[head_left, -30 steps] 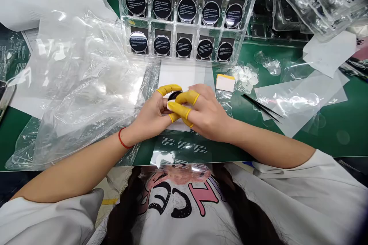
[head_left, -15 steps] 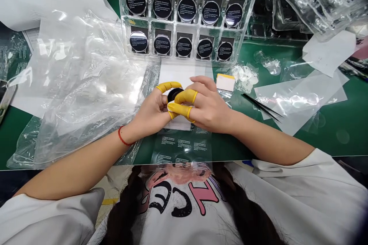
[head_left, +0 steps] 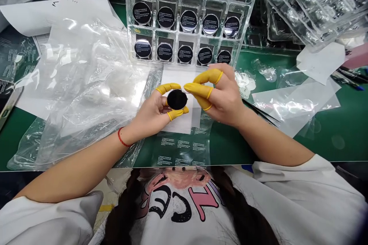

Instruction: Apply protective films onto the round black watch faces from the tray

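Observation:
My left hand, with yellow finger cots on thumb and finger, grips a round black-faced watch case by its edge, the glossy face turned up. Just right of the watch, my right hand is closed in a pinch, its yellow-covered fingertips pressed together near the rim. Whatever lies between those fingertips is too small to make out. Beneath the hands are a white paper pad and a clear sheet of printed film labels.
A clear tray of watch cases, most bearing black printed films, stands behind my hands. Plastic bags cover the left side. White round stickers, black tweezers and a clear sheet lie right; more trays are stacked behind.
My right hand has drawn away from the watch to the right, uncovering its black face. My left hand keeps its hold. The view has shifted slightly.

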`<state>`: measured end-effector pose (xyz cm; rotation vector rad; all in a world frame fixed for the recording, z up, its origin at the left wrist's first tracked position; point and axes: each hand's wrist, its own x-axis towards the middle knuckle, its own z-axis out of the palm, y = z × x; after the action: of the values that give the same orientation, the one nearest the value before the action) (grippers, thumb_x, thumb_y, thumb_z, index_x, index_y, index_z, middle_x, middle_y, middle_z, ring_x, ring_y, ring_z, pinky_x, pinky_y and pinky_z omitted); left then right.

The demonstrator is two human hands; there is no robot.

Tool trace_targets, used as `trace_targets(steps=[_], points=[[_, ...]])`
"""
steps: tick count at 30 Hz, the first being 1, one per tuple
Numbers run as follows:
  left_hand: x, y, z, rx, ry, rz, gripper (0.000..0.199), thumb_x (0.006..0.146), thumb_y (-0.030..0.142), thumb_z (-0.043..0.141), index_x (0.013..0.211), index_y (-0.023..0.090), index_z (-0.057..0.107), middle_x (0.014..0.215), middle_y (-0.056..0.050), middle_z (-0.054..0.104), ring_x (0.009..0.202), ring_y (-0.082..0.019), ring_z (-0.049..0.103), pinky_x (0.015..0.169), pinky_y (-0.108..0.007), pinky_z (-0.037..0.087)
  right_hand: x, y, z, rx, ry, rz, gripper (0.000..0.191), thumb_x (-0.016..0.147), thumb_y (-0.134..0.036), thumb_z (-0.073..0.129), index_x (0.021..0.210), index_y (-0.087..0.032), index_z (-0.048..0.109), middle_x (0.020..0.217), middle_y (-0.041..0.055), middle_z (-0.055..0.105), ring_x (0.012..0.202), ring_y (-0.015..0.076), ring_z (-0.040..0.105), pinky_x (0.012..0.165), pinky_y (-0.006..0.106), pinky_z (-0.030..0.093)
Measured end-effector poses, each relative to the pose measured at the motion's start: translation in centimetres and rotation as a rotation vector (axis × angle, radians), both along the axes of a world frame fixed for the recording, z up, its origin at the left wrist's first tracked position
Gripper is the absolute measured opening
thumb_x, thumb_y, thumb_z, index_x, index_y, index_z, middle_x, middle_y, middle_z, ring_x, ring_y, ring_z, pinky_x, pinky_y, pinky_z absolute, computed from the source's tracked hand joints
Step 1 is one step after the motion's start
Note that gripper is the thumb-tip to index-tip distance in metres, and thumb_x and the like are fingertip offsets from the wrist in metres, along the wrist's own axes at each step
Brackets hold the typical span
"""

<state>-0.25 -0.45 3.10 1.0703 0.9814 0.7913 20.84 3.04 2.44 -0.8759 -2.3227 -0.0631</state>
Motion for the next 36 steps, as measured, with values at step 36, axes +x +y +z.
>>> trace_targets(steps=[36], points=[[-1.2,1.2,0.5,0.052,-0.004,0.355,0.066,0.07,0.03,0.085,0.122,0.026,0.045,0.089,0.005,0.075,0.092,-0.017,0.077,0.091,-0.034,0.063,2.7,0.5,3.6,-0.849,0.253,-0.098,0.027,0.083,-0.029,0.069,0.108,-0.019,0.07,0.086,0.0031,0.072,0.08,0.0169,0.066,0.078,0.038,0.058]])
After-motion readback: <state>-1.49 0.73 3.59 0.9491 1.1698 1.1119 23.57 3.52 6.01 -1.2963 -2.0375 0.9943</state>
